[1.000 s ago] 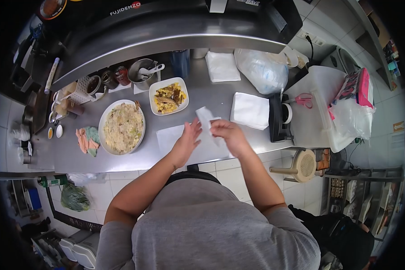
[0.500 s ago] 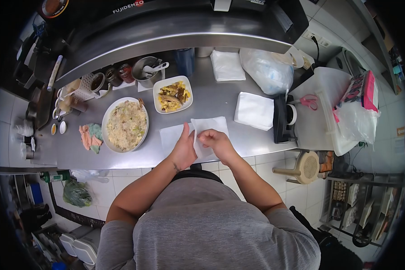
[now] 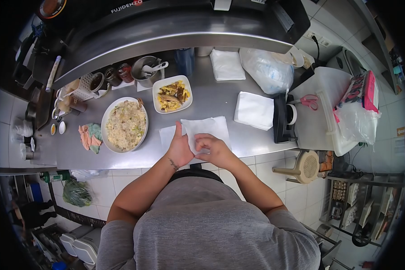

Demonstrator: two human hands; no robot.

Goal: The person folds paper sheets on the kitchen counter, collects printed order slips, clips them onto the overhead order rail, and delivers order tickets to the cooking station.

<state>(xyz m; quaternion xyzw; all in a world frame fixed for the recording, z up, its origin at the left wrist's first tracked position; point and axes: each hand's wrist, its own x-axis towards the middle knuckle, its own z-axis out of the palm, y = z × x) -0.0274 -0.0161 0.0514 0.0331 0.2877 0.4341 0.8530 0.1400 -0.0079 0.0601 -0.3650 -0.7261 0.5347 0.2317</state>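
Two overlapping white paper sheets (image 3: 213,127), which look like napkins or wrapping paper, lie at the counter's front edge. My left hand (image 3: 180,149) is over their left part, thumb stretched up and away from the palm; its other fingers are mostly hidden from above. Close beside it, my right hand (image 3: 213,150) curves over the right sheet, its fingers bent and the thumb apart, with white paper showing in the gap. Nothing can be seen gripped in either hand. Beyond them stand an oval plate of fried rice (image 3: 124,125) and a square bowl of yellow-and-brown food (image 3: 172,94).
Stacks of white paper (image 3: 254,110) sit to the right, beside a black tape dispenser (image 3: 283,118) and a plastic bin (image 3: 308,119) with pink scissors (image 3: 308,101). A crumpled cloth (image 3: 90,137) lies left of the rice. A metal pot (image 3: 145,76) stands under the overhead shelf (image 3: 175,43).
My left hand has shifted slightly left and its thumb points up more. The fingers of my right hand have spread from a tighter curl. The raised paper between the hands now lies flatter.
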